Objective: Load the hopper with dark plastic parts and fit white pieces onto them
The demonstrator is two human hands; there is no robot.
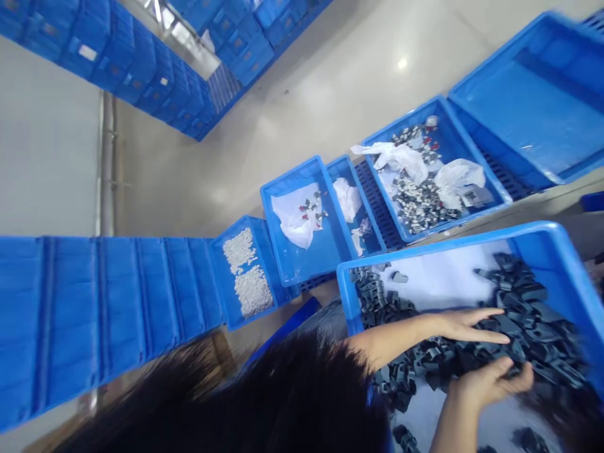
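Note:
A large blue bin (443,247) at the lower right holds many small dark grey plastic pieces (528,314) on a white liner (434,280). My left hand (467,325) reaches over the pile with fingers stretched out and apart, the fingertips close to the pieces. Below it my right hand (493,382) is cupped at the pile's edge, thumb and fingers apart, facing the left. Dark pieces lie between and behind the two hands. Whether any piece rests against the right palm is hidden. Dark hair (302,396) covers the lower middle of the view.
Beyond the bin stand blue crates: one with mixed small parts and white plastic bags (401,160), one with a few parts on a white sheet (292,214), and one with white pieces (252,289). An empty-looking blue crate (538,107) is upper right. Stacked blue crates (117,56) line the floor.

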